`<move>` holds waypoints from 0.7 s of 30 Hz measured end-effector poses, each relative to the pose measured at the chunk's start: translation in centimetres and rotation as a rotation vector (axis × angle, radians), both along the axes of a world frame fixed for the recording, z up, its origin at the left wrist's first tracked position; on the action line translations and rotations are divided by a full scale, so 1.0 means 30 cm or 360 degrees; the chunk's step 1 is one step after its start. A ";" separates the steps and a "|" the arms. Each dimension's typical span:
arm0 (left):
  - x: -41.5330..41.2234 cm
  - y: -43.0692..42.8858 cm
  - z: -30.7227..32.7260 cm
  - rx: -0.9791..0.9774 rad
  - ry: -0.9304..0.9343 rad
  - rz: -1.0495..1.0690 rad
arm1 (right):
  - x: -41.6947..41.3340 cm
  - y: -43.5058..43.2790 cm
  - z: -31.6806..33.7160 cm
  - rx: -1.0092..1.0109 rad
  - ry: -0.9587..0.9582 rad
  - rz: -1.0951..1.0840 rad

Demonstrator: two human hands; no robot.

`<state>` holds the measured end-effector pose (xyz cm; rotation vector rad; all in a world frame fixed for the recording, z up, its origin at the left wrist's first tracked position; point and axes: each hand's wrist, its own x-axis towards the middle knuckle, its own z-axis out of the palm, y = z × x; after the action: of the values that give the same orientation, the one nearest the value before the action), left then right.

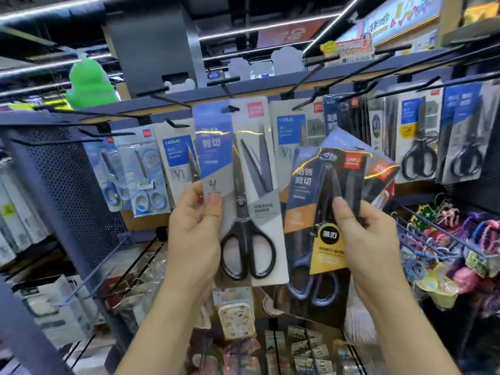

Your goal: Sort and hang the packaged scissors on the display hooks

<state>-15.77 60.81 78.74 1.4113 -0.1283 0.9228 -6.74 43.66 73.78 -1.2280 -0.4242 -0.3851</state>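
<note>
Premises: retail shop, stationery aisle. Evidence: black hooks (320,91) above the left hand (194,234) and right hand (362,239), hung with rows of carded scissors (418,158) bearing brand tags; perforated rack panel (67,185) to the left of the left hand; wire pegs (441,236) of colourful trinkets (449,215) to the right of the right hand; small packaged goods (236,318) below both; lit signboards (400,14) and strip lights (243,31) overhead.

The grey-and-blue scissors pack (254,190) reads "剪切". Left of it, a hanging white pack (176,158) reads "HOME" and "V1". Just right of it, a second hanging pack (288,128) also reads "HOME". Further right, the dark scissors pack (304,212) reads "防锈剪切", carries a red "deli" logo, and its yellow label (328,253) reads "黑刃".
</note>
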 end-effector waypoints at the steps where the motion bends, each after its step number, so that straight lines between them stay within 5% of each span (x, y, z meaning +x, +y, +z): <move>1: 0.000 0.006 0.010 -0.0010 -0.0015 0.0014 | -0.007 0.001 0.007 -0.0008 -0.0009 0.0001; 21: 0.009 0.044 0.015 0.0230 0.0196 0.0121 | -0.076 0.000 0.058 -0.0091 -0.0068 0.0112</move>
<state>-15.50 62.12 79.20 1.6127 -0.0499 0.9006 -9.03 43.65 75.52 -1.2585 -0.5168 -0.3416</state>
